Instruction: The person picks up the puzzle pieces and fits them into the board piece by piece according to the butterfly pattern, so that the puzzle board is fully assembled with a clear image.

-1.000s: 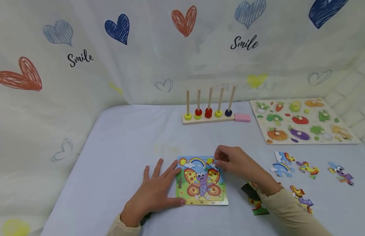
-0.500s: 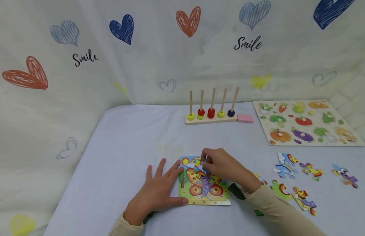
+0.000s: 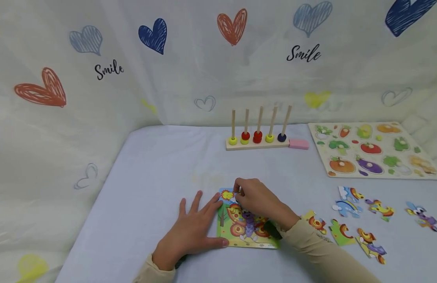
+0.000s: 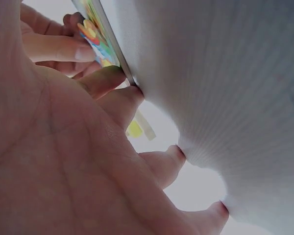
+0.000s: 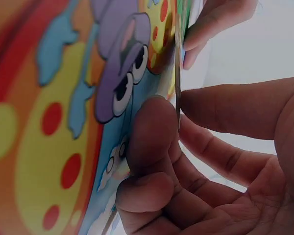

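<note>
On the white bench (image 3: 172, 165), loose pieces (image 3: 380, 208) await placing, left hand (image 3: 193, 230) splayed against the puzzle board (image 3: 236, 230), right hand (image 3: 257, 198) pinching seemingly one more.

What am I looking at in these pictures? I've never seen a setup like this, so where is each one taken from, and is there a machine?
There is no machine here, just a person's two bare hands. The wide picture comes from a camera worn on the head; the two close-ups come from cameras worn on the wrists.

On the white table lies a butterfly puzzle. The left hand rests spread at its left edge. The right hand, above the puzzle, pinches a thin piece, mostly hidden by the fingers.

Loose pieces lie to the right. Farther back are a bead stand, a pink block and a vegetable board.
</note>
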`<state>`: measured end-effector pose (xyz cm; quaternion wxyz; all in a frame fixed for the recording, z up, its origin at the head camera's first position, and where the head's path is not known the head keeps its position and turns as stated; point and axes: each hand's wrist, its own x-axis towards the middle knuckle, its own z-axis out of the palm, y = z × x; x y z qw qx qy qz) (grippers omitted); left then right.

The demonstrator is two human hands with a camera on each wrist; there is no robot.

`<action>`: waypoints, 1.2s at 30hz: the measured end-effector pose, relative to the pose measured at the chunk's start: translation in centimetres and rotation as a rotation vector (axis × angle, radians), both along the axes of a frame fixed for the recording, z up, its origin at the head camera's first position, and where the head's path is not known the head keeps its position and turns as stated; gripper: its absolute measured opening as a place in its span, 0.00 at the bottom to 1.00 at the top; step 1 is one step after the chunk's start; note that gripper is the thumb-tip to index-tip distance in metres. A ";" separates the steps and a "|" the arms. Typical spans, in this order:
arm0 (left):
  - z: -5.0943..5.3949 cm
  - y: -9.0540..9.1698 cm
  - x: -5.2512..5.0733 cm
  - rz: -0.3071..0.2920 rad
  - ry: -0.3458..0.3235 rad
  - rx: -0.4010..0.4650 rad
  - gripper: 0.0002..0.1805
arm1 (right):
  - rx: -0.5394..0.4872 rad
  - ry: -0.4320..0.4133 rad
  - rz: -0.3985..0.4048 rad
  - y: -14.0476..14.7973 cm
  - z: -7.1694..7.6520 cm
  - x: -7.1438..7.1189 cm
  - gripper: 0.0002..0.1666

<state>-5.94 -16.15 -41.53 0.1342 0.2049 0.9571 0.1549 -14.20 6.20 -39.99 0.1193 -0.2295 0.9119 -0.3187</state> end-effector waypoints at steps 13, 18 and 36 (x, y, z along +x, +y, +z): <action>0.5 0.3 -0.9 -0.013 0.027 0.000 0.57 | 0.093 0.086 -0.037 -1.0 0.4 -1.0 0.10; 0.4 0.4 -1.0 -0.022 0.034 -0.010 0.57 | 0.110 0.072 0.005 -0.8 0.4 -1.5 0.13; -0.2 0.2 -0.5 -0.004 -0.006 -0.044 0.58 | 0.070 0.011 0.001 -0.2 -0.8 -1.3 0.23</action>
